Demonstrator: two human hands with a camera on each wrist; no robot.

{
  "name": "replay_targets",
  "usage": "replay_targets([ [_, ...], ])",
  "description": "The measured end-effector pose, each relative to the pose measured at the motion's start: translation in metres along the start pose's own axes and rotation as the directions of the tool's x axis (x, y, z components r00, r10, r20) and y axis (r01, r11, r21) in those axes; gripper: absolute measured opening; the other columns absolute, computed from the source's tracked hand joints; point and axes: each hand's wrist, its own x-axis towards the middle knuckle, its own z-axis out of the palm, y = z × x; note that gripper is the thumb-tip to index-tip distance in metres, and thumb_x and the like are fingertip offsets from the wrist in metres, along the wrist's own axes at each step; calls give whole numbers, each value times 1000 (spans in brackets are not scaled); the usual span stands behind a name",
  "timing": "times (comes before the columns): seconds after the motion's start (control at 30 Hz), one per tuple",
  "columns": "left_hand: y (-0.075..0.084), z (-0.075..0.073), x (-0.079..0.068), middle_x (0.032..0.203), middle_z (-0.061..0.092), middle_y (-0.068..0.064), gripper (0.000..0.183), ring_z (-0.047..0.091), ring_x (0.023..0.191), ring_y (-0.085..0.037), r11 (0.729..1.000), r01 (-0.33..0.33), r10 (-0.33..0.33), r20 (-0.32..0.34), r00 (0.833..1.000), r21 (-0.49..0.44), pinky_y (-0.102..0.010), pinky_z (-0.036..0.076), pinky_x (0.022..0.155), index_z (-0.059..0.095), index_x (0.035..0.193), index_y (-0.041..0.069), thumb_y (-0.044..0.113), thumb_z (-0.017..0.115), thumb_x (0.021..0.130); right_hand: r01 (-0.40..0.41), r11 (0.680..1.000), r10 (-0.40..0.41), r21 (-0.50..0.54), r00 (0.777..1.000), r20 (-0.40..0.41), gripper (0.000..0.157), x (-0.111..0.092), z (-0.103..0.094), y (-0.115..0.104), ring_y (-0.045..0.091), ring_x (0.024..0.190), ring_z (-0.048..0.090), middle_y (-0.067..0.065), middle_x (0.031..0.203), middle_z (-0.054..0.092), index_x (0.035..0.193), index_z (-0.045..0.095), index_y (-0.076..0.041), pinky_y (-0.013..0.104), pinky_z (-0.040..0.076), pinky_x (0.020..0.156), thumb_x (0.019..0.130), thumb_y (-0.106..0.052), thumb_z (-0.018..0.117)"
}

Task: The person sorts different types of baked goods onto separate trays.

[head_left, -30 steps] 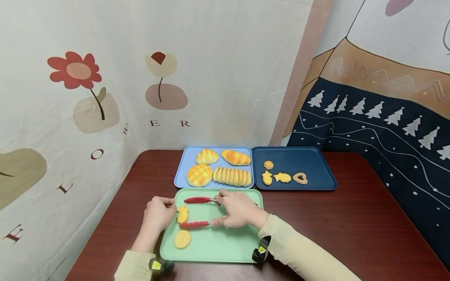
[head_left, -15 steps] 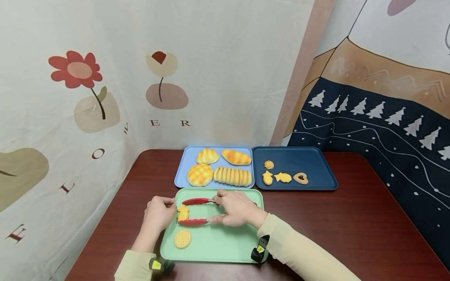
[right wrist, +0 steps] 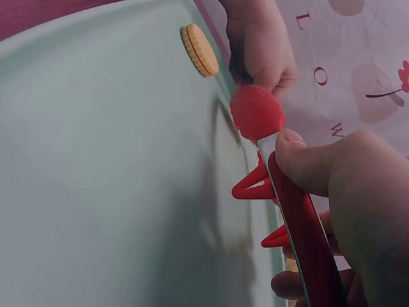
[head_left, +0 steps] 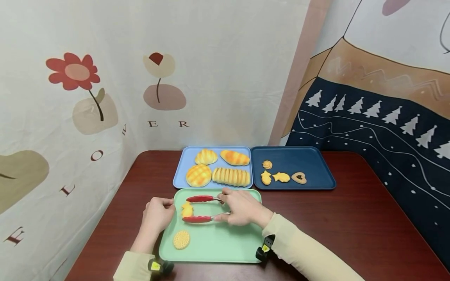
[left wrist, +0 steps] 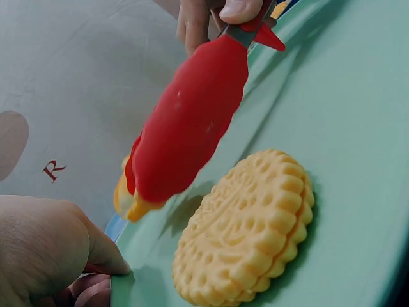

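My right hand (head_left: pixel 242 207) holds a pair of red-tipped metal tongs (right wrist: pixel 300 236), thumb on one arm and fingers on the other. The tongs' red tips stand apart over the green tray (head_left: pixel 211 249). Between them is a small yellow shaped biscuit (head_left: pixel 187 209), right at the nearer tip; in the left wrist view it shows partly behind the red tip. My left hand (head_left: pixel 158 214) pinches the left rim of the green tray. A round ridged biscuit (left wrist: pixel 246 230) lies on the tray, nearer to me than the tongs.
Behind the green tray, a light blue tray (head_left: pixel 179 180) bears several bread pieces. Beside it, a dark blue tray (head_left: pixel 295 158) carries several small biscuits, including a heart-shaped biscuit (head_left: pixel 299 178). All trays are on a brown wooden table (head_left: pixel 355 218) against fabric-covered walls.
The tongs and the yellow biscuit between their tips have shifted slightly right and away from me. My left hand stays at the tray's rim.
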Motion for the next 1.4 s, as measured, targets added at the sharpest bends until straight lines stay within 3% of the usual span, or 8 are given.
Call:
replay_targets([
  [0.27, 0, -1, 1, 116, 76, -21, 29, 68, 79, -28, 1000, -7, 7, 2, 1000, -4, -38, 48, 60, 82, 116, 3, 12, 67, 93, -34, 999, 34, -1, 999, -8, 64, -12, -12, 12, 9, 60, 50, 1, 113, 61, 135, 71, -11, 29, 44, 59, 95, -61, 72],
  [0.5, -1, 0, 1, 119, 76, -20, 31, 63, 71, -23, 1000, -3, 3, 11, 1000, -14, -37, 46, 58, 82, 117, 3, 12, 65, 93, -70, 997, 69, -22, 996, -55, 69, -24, -24, 26, 13, 79, 66, 9, 138, 65, 140, 70, -9, 38, 55, 78, 95, -61, 72],
  [0.7, -2, 0, 1, 118, 76, -20, 30, 64, 73, -24, 1000, -10, 10, 9, 1000, -13, -37, 47, 59, 83, 116, 3, 12, 65, 93, -100, 994, 97, -32, 991, -89, 68, -34, -37, 40, 8, 72, 59, 5, 126, 66, 138, 71, -9, 29, 50, 63, 93, -60, 74],
  [1.0, 0, 0, 2, 117, 76, -20, 29, 66, 77, -27, 1000, -6, 6, 0, 1000, -6, -38, 48, 60, 83, 114, 3, 11, 66, 93, -168, 985, 170, 25, 978, -119, 75, -51, -57, 62, 8, 66, 55, 6, 123, 65, 142, 68, -3, 29, 48, 60, 91, -58, 78],
  [1.07, 1, 0, 2, 118, 76, -21, 29, 66, 75, -26, 1000, -3, 3, 5, 1000, -9, -38, 47, 59, 83, 115, 3, 11, 65, 93, -189, 981, 192, 32, 973, -129, 77, -56, -60, 69, 10, 71, 60, 8, 129, 65, 143, 66, -3, 32, 52, 66, 92, -60, 76],
  [1.23, 2, 0, 2, 121, 75, -22, 31, 62, 69, -24, 1000, 4, -4, 16, 1000, -15, -37, 46, 57, 81, 118, 2, 11, 65, 94, -259, 964, 264, 53, 952, -154, 80, -67, -66, 86, 27, 107, 68, 16, 142, 63, 144, 66, -2, 52, 56, 87, 91, -61, 76],
  [1.3, 2, 0, 2, 121, 74, -23, 31, 62, 68, -23, 1000, 2, -2, 18, 1000, -14, -37, 45, 56, 81, 119, 2, 11, 65, 94, -292, 954, 299, 66, 941, -160, 80, -71, -71, 91, 29, 109, 66, 14, 137, 65, 144, 66, -2, 55, 56, 83, 90, -61, 77],
  [1.4, 1, 1, 2, 121, 74, -23, 31, 62, 68, -23, 1000, -1, 1, 17, 1000, -9, -37, 45, 56, 81, 119, 2, 11, 65, 94, -322, 944, 330, 73, 929, -169, 80, -76, -76, 99, 25, 97, 64, 10, 124, 67, 142, 67, -1, 46, 54, 74, 89, -60, 78],
])
